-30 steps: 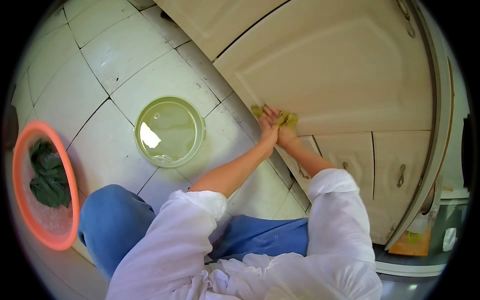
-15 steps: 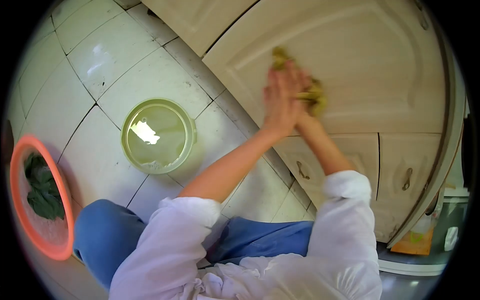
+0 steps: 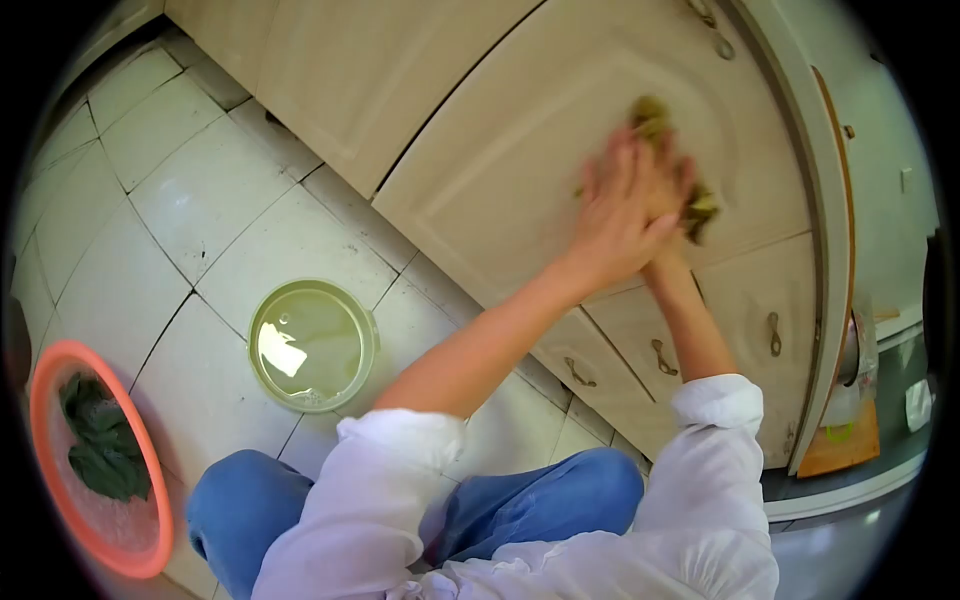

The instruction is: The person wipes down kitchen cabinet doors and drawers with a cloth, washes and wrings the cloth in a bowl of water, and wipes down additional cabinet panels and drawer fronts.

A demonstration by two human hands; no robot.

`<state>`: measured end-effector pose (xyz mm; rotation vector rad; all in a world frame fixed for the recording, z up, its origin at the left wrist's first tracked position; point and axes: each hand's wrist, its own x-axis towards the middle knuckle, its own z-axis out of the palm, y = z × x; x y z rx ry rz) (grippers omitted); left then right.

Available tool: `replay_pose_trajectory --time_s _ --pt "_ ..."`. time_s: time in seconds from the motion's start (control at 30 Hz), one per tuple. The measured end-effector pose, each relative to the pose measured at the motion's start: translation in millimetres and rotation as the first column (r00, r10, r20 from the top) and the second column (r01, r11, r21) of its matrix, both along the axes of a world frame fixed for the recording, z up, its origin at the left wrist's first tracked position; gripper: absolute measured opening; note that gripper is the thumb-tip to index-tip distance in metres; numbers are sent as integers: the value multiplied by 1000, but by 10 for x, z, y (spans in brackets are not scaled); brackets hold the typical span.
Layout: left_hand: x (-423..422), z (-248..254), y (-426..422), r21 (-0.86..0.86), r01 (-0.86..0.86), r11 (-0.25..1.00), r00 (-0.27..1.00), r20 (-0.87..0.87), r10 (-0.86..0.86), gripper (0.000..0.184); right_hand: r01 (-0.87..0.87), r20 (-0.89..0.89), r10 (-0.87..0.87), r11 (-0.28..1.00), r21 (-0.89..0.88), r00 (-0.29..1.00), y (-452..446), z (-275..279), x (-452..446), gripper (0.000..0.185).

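The yellow-green rag (image 3: 701, 209) is pressed on the big door (image 3: 520, 150) of the wood cab., nearer the edge by the small drawer fronts (image 3: 632, 325) than the sharp L corner. The rag is held down by the R hand (image 3: 664, 192), w/ bits of it seen past the fingertips and by the side of the hand. The R grip is flat, fingers spread; they're a bit blurry. The L hand (image 3: 615, 222) is laid on top of the R hand, its grip also spread, w/ its thumb put across near the R wrist. Nothing is pinched by the L grip.

On the tile floor (image 3: 210, 360), the round green tub (image 3: 371, 345) is set btwn the cab.'s bottom edge and the pink tub (image 3: 151, 440), touched by neither. Water (image 3: 330, 345) is held in it, w/ a bright shine on top. In the pink tub, by the floor's L edge in view, a dark green cloth (image 3: 105, 450) is seen w/ suds. Both knees are bent, in blue pants (image 3: 560, 495). White sleeves (image 3: 385, 490) are rolled up.
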<state>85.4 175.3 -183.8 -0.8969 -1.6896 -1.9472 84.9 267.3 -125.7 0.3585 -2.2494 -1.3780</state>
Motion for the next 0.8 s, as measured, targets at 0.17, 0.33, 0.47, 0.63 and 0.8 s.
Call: replay_pose_trajectory --time_s 0.17,0.33,0.47,0.63,0.8 --pt "-480 91 -237 13 -133 991 991 29 133 83 -192 -144 159 948 -255 977 -452 -17 -420 60" --pt "-535 -1500 -509 -200 -42 979 853 502 139 85 -211 199 226 973 -96 953 -614 -1449 -621 56" --pt "-426 -1699 -1262 126 61 990 667 733 -135 82 78 349 478 499 -863 806 -1003 -1955 -563 38" --pt "-565 -1582 -2266 70 391 918 578 757 -304 80 412 38 630 -459 -787 775 -1727 -2106 -339 30" --pt "-672 -1551 -2827 -452 714 535 598 791 -130 63 480 91 576 -570 -667 812 -1897 -2509 -156 28"
